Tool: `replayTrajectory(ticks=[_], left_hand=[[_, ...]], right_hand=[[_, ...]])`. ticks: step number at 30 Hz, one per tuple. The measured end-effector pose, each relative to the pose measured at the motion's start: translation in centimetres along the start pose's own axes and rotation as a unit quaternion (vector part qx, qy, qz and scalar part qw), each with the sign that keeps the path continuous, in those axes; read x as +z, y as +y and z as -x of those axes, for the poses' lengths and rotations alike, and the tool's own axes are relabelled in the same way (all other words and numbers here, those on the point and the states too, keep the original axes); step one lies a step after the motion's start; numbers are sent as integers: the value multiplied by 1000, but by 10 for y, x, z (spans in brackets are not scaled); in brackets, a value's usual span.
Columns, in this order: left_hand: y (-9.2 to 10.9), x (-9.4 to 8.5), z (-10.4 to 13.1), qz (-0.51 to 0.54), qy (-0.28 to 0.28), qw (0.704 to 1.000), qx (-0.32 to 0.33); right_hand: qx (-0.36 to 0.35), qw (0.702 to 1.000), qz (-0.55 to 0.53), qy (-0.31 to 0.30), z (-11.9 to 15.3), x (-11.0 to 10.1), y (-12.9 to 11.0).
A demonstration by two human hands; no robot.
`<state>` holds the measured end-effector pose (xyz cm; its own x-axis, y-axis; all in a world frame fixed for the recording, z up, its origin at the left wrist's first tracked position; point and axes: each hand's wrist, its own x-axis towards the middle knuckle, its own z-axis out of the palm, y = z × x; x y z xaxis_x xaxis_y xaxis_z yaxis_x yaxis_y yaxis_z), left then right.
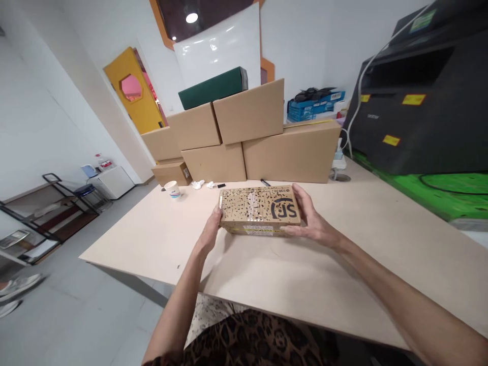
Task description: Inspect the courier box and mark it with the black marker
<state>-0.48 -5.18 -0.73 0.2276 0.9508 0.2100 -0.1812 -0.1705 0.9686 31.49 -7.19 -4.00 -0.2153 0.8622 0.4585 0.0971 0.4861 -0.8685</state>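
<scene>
A brown cardboard box [247, 206] with dark speckles, a black "SF" print and clear tape across its top is between my hands over the table [244, 264]. My left hand [211, 227] grips its left end, the fingers mostly hidden behind it. At the right end, my right hand [310, 219] holds the box with the thumb along the near side and fingers round the far corner. A white label with a yellow strip shows on the near face. I cannot tell whether the box's underside touches the table.
Stacked plain cartons [292, 155] line the table's back, topped by a dark green box [213, 87]. A paper cup [173, 189], crumpled tissue [197, 184] and a black marker [266, 182] lie before them. A large black printer [412, 101] stands right, beside a blue crate [314, 108].
</scene>
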Motion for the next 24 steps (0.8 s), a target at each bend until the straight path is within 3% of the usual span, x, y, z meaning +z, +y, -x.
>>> replayTrajectory(ticks=[2,6,12,19,21,24], left_hand=[[-7,1,2,16,-6,1000,2],[-11,1,21,-14,21,996,83],[-10,6,48,21,84,994,60],[-7,9,68,-1,151,987,-55],[-10,10,70,-14,161,986,-45],[-13,12,72,-22,153,988,11]], right_hand=[[8,998,-58,9,1,4,0],[47,987,-141,69,6,25,-4],[137,952,-212,172,7,56,-14],[252,924,-250,144,7,59,-21],[254,921,-258,141,7,59,-20],[205,921,-290,160,5,56,-20]])
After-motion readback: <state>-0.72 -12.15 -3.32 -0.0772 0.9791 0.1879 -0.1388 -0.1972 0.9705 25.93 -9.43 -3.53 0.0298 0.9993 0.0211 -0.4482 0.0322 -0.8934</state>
